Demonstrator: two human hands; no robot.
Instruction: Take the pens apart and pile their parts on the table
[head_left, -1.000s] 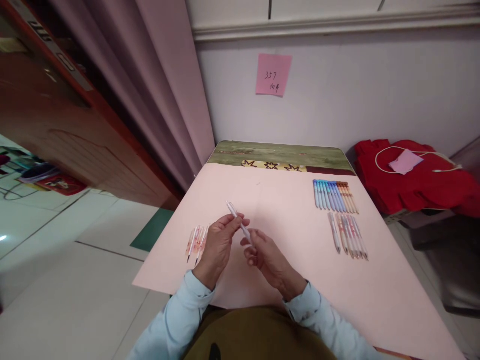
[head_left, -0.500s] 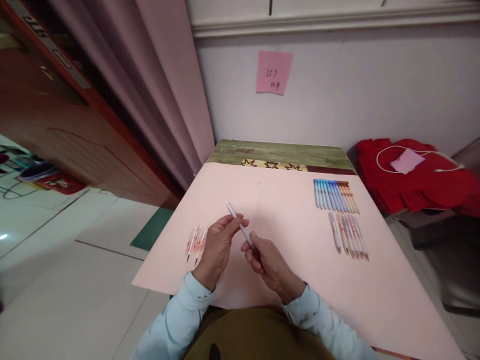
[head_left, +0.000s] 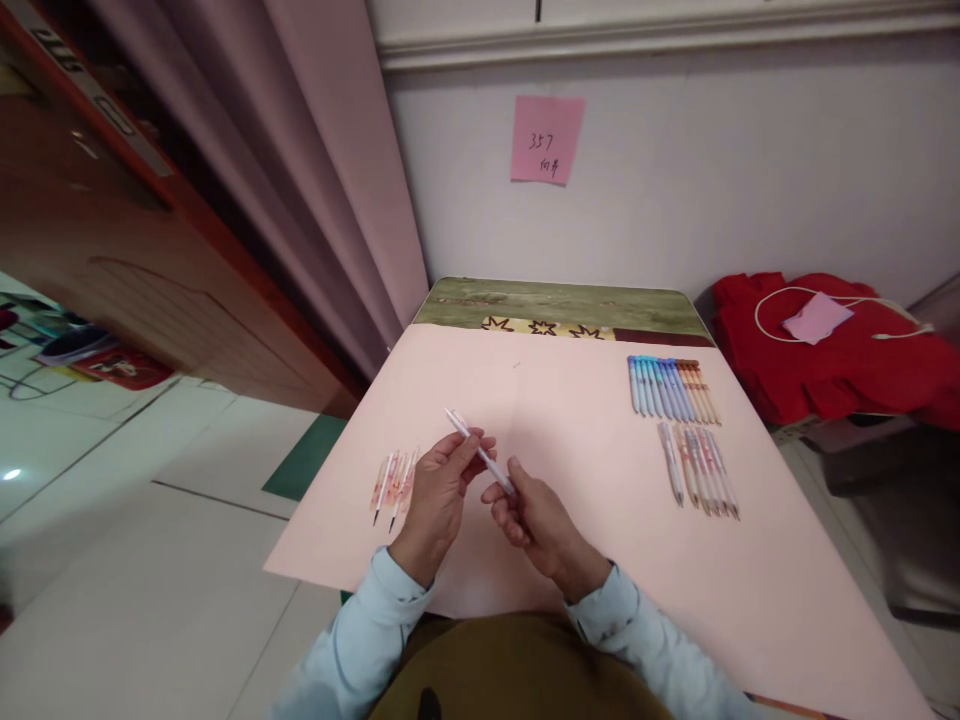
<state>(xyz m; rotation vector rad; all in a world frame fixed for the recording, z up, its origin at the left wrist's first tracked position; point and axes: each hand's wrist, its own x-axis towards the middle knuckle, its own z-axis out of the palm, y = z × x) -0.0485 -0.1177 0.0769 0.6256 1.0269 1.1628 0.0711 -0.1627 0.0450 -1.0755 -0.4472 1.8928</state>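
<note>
A slim white pen (head_left: pixel 493 467) is held above the table, slanting with one end up and to the left. My left hand (head_left: pixel 435 500) pinches it around the middle between thumb and fingers. At its lower end, the curled fingers and thumb of my right hand (head_left: pixel 546 525) close on it. Beside my left hand lie white refills with dark tips (head_left: pixel 385 487) and clear, pink-patterned pen barrels (head_left: pixel 379 482), partly hidden by that hand. To the right is a row of white and pinkish patterned pens (head_left: pixel 699 470).
Behind those pens lies a row of blue, purple and brown-topped pens (head_left: pixel 660 388). Pink paper (head_left: pixel 577 400) covers most of the green table (head_left: pixel 525 297). A red cloth (head_left: pixel 750 370) with a white cord stands at right; a wooden door (head_left: pixel 225 300) and curtain (head_left: pixel 330 180) at left.
The pen has shifted slightly left and tilted a little flatter. My right thumb has risen a little at the lower end. The laid-out pens and refills have stayed put.
</note>
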